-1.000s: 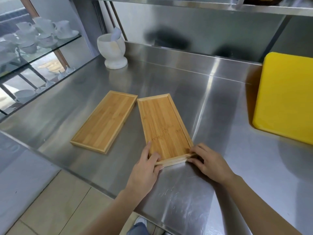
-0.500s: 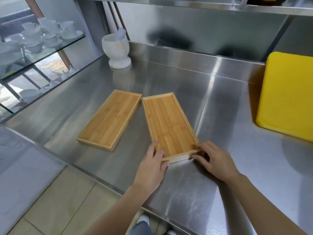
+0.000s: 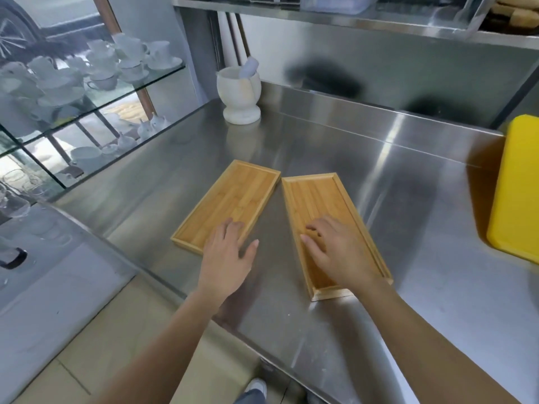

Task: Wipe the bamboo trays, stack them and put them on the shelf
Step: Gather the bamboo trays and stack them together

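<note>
Two rectangular bamboo trays lie side by side on the steel counter. My left hand hovers with fingers spread over the near right corner of the left tray, its thumb out over bare counter. My right hand is spread flat inside the right tray, over its near half. Neither hand holds anything. No cloth is in view. A steel shelf runs along the wall above the counter.
A white stone mortar with a pestle stands at the back left. A yellow cutting board leans at the right edge. Glass shelves with white cups sit to the left. The counter's front edge runs diagonally below my forearms.
Both hands let go of the right tray's near end. The left hand moved over to the left tray, and the right hand slid forward into the right tray.
</note>
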{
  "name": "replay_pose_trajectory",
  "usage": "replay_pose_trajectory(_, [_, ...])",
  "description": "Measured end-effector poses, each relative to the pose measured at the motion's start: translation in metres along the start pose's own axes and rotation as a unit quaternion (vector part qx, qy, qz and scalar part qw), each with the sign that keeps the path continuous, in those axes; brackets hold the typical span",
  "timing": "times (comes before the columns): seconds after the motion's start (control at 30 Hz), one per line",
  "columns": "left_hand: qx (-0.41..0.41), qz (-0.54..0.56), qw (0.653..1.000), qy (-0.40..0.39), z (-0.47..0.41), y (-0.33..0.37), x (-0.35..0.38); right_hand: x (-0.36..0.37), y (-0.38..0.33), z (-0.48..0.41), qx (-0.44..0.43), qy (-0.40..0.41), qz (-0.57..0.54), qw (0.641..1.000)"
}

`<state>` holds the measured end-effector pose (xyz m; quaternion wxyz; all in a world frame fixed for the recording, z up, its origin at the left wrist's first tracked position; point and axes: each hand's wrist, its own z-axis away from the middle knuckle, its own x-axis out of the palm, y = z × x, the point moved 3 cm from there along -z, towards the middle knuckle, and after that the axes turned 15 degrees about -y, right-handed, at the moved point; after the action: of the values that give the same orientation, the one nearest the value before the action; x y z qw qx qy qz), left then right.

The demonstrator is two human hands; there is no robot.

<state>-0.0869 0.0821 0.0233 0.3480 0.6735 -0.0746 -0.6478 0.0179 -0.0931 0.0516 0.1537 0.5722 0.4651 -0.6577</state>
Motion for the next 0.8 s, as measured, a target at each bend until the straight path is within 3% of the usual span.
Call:
replay_pose_trajectory(0.07, [-0.048, -0.007, 0.999, -0.002, -0.011, -0.021, -0.019, 0.015, -0.015, -0.028, 0.037, -0.061, -0.077, 0.994])
replay_pose_trajectory(0.17, [-0.126, 0.013, 0.992, -0.024, -0.025, -0.053, -0.040, 0.037, -0.038, -0.063, 0.139, -0.133, -0.237, 0.952])
replay_pose_trajectory(0.23, [-0.168, 0.023, 0.984, -0.048, -0.032, -0.071, -0.046, 0.050, -0.050, -0.077, 0.206, -0.159, -0.333, 0.906])
replay_pose_trajectory(0.3, [-0.202, 0.028, 0.975, -0.084, -0.038, -0.087, -0.048, 0.066, -0.062, -0.085, 0.249, -0.182, -0.457, 0.835])
replay_pose_trajectory(0.37, [-0.230, 0.065, 0.963, -0.124, -0.042, -0.096, -0.046, 0.081, -0.071, -0.092, 0.270, -0.170, -0.542, 0.778])
replay_pose_trajectory(0.43, [-0.242, 0.129, 0.950, -0.150, -0.046, -0.098, -0.041, 0.093, -0.077, -0.100, 0.294, -0.143, -0.581, 0.746])
replay_pose_trajectory(0.53, [-0.254, 0.188, 0.939, -0.135, -0.053, -0.098, -0.042, 0.099, -0.085, -0.110, 0.348, -0.103, -0.622, 0.694])
replay_pose_trajectory(0.67, [-0.292, 0.277, 0.908, -0.117, -0.066, -0.111, -0.053, 0.096, -0.078, -0.110, 0.426, -0.045, -0.599, 0.677])
replay_pose_trajectory(0.8, [-0.317, 0.411, 0.839, -0.162, -0.063, -0.115, -0.052, 0.099, -0.076, -0.102, 0.423, -0.067, -0.594, 0.681])
